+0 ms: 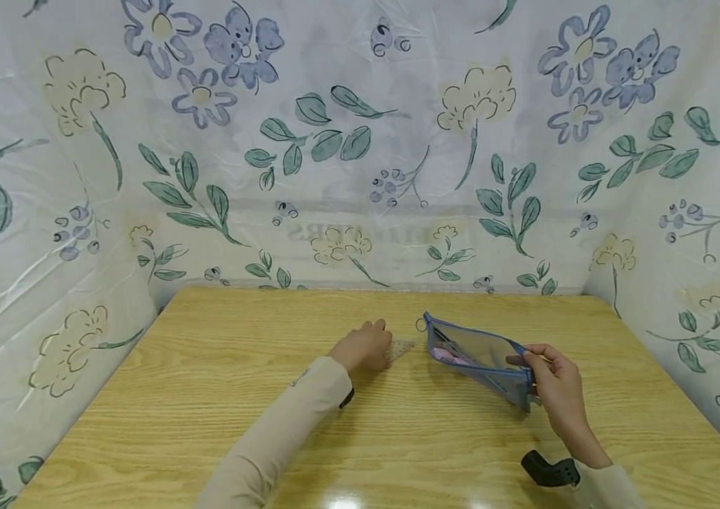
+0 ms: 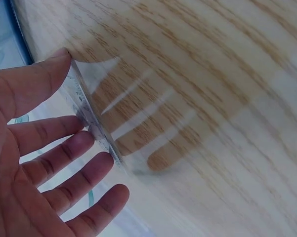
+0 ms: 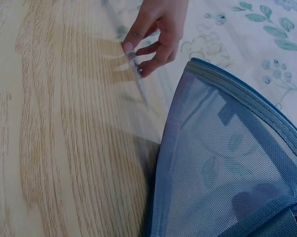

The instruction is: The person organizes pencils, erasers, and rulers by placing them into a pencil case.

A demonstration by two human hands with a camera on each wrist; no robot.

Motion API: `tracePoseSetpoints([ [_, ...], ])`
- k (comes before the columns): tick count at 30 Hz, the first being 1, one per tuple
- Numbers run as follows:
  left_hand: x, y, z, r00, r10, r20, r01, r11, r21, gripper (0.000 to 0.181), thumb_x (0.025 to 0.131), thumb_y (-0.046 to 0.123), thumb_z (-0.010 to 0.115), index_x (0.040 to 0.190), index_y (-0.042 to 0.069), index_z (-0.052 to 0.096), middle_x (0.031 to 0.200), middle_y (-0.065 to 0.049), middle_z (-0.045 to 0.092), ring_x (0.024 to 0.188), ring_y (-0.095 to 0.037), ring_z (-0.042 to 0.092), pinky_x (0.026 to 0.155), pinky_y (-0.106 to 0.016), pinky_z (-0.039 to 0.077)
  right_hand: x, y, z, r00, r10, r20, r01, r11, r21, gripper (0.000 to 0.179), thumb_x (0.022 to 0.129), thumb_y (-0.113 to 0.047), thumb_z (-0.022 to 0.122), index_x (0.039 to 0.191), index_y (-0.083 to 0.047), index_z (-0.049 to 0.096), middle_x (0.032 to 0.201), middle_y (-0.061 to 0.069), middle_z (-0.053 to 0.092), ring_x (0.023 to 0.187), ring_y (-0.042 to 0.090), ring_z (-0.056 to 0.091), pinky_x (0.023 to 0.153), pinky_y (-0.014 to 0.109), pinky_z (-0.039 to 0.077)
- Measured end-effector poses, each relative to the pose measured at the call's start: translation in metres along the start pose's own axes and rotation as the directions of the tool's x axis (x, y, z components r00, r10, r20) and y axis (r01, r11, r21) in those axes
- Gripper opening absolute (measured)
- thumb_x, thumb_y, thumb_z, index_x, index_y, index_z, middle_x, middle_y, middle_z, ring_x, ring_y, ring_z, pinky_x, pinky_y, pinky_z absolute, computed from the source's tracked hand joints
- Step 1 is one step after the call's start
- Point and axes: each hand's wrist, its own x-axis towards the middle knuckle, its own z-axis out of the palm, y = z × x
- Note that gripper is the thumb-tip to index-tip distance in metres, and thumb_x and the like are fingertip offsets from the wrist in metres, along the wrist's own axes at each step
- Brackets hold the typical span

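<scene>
A small clear triangular ruler [image 1: 400, 348] stands near the middle of the wooden table, tipped up on edge. My left hand [image 1: 369, 345] pinches it; in the left wrist view the thumb and the nearer fingers meet the ruler [image 2: 91, 113], while the other fingers spread out. To its right, my right hand [image 1: 558, 389] grips one end of a blue mesh zipper pouch [image 1: 506, 385], thumb on the rim. The pouch's mouth gapes upward, and a pink item [image 1: 451, 356] and some dark slim things lie inside, their kinds unclear.
The wooden table [image 1: 239, 403] runs back to a flower-printed sheet [image 1: 334, 177], which also hangs along both sides. A ring [image 1: 421, 325] dangles from the pouch's far end. A black strap piece [image 1: 550, 470] sits at the right wrist.
</scene>
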Motion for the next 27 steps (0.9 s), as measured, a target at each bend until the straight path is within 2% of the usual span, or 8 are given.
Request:
tracePoseSetpoints([
  [12, 0.0001, -0.0025, -0.0009, 1.0, -0.019, -0.025, 0.018, 1.0, -0.007, 0.031, 0.09, 0.035, 0.069, 0.104, 0.008, 0.063, 0.126, -0.012, 0.047, 0.108, -0.028, 0.047, 0.079, -0.042, 0.048, 0.0, -0.0023, 0.0009, 1.0, -0.003, 0.006, 0.003, 1.0, 0.007, 0.03, 0.103, -0.019, 0.047, 0.116, 0.006, 0.059, 0.094, 0.004, 0.073, 0.066, 0.013, 0.064, 0.053, 0.026, 0.05],
  [19, -0.0014, -0.0049, 0.0008, 0.998, -0.025, -0.052, 0.024, 1.0, -0.011, 0.041, 0.087, 0.036, 0.072, 0.113, 0.005, 0.063, 0.11, -0.01, 0.055, 0.103, -0.029, 0.053, 0.082, -0.044, 0.049, 0.0008, -0.001, 0.0021, 0.999, -0.039, 0.025, 0.038, 0.999, 0.031, 0.03, 0.104, -0.018, 0.047, 0.115, 0.007, 0.058, 0.092, 0.001, 0.073, 0.067, 0.012, 0.064, 0.052, 0.025, 0.049],
  [24, -0.0034, -0.0068, 0.0015, 0.997, -0.022, -0.079, 0.02, 1.0, -0.015, 0.043, 0.087, 0.035, 0.072, 0.113, 0.004, 0.063, 0.111, -0.011, 0.056, 0.103, -0.03, 0.055, 0.083, -0.045, 0.05, 0.0022, 0.0001, 0.0035, 0.997, -0.061, 0.052, 0.059, 0.998, 0.032, 0.03, 0.104, -0.019, 0.046, 0.116, 0.006, 0.058, 0.094, 0.002, 0.073, 0.066, 0.012, 0.061, 0.052, 0.025, 0.049],
  [27, -0.0052, -0.008, 0.0015, 0.995, -0.016, -0.096, 0.015, 1.0, -0.009, 0.049, 0.086, 0.036, 0.072, 0.119, 0.002, 0.061, 0.113, -0.013, 0.056, 0.104, -0.031, 0.055, 0.081, -0.044, 0.051, 0.0019, -0.0001, 0.004, 0.996, -0.061, 0.059, 0.06, 0.998, 0.028, 0.03, 0.104, -0.02, 0.046, 0.116, 0.005, 0.059, 0.095, 0.003, 0.073, 0.062, 0.011, 0.056, 0.051, 0.026, 0.048],
])
